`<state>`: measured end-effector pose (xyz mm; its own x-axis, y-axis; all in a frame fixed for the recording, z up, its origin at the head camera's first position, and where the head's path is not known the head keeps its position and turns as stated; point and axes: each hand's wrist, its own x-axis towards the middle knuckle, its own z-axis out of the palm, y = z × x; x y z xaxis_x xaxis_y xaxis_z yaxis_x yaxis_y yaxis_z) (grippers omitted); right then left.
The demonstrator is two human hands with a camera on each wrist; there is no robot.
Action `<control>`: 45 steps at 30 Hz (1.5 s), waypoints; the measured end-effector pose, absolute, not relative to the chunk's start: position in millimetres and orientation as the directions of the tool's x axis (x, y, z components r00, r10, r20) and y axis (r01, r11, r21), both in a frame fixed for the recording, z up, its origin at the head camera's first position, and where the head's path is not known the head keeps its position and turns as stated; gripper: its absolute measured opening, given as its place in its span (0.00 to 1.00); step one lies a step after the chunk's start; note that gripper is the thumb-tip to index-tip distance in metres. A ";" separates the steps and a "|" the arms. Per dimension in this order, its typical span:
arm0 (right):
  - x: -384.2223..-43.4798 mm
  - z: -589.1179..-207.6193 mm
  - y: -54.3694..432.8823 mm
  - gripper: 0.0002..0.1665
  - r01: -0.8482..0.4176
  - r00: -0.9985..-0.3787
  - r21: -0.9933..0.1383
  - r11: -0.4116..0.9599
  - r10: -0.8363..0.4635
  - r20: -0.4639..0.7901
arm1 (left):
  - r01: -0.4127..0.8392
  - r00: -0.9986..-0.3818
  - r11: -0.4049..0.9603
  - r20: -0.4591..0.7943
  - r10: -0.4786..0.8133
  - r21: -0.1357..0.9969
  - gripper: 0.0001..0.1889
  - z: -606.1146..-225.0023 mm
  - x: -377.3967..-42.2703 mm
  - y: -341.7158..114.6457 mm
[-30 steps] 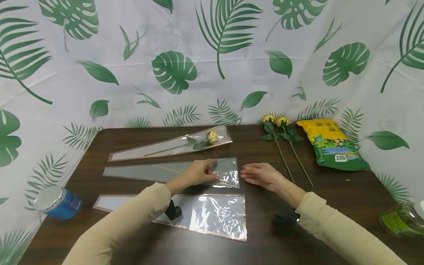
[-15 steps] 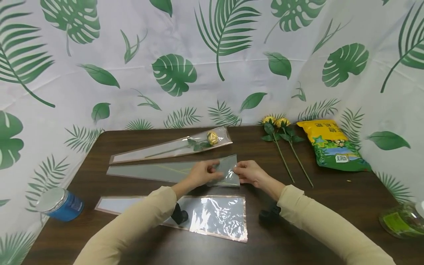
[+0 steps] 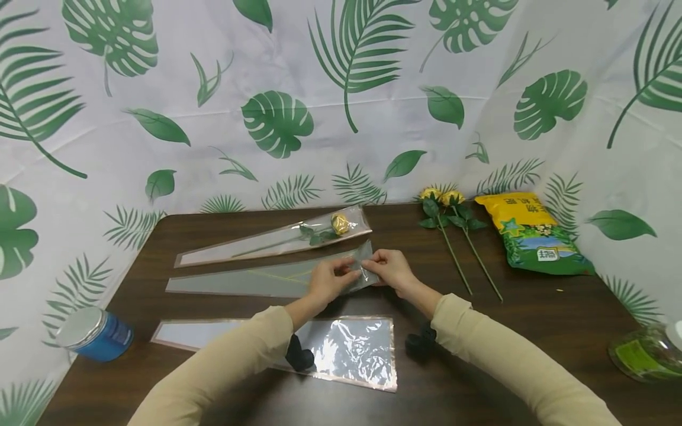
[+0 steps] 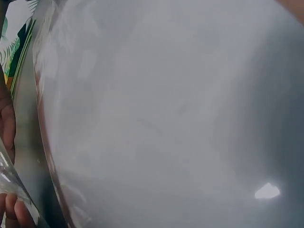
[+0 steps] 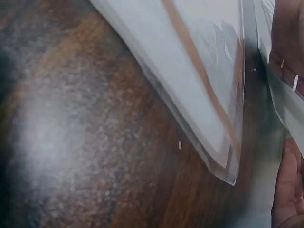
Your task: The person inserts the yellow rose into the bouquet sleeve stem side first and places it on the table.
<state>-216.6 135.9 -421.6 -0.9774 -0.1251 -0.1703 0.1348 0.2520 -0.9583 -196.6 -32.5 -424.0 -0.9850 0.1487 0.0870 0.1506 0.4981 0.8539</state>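
A leaf-print cloth (image 3: 383, 142) rises behind the dark table (image 3: 437, 390), where the grey wrapper (image 3: 229, 285) lies between the wrapped rose (image 3: 340, 223) and the front wrapper (image 3: 362, 349), its wide end raised off the wood. That thin film could crease or split if the hands tug unevenly, and clinging layers might leave both pinching the same sheet; a sharp pull might drag it against its neighbours. The forearms angle inward from the lower corners, the left hand (image 3: 329, 280) seemingly pinching the film, the right hand (image 3: 394, 270) pinching its edge, fingertips nearly meeting.
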 end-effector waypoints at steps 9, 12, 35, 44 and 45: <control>-215.4 -426.8 137.0 0.07 0.151 -0.974 -0.968 0.202 -0.136 -0.180 | 0.085 -0.996 0.482 0.059 0.069 0.872 0.10 -426.8 -193.4 -26.1; -215.5 -426.5 137.5 0.07 0.134 -0.978 -0.969 0.206 -0.132 -0.163 | 0.108 -0.994 0.488 0.085 0.069 0.866 0.10 -426.3 -193.7 -25.2; -222.4 -429.6 150.6 0.12 0.271 -0.955 -0.958 0.091 -0.102 -0.280 | 0.041 -0.998 0.210 0.050 -0.037 0.977 0.07 -425.2 -201.4 -26.3; -240.9 -419.5 201.2 0.19 0.093 -0.995 -0.970 0.225 0.048 -0.085 | 0.039 -0.997 0.250 0.055 -0.055 0.967 0.07 -425.4 -202.3 -30.1; -243.8 -417.9 212.5 0.18 0.066 -0.993 -0.953 0.297 0.114 -0.033 | 0.045 -0.996 0.257 0.061 -0.057 0.965 0.07 -425.7 -202.5 -29.9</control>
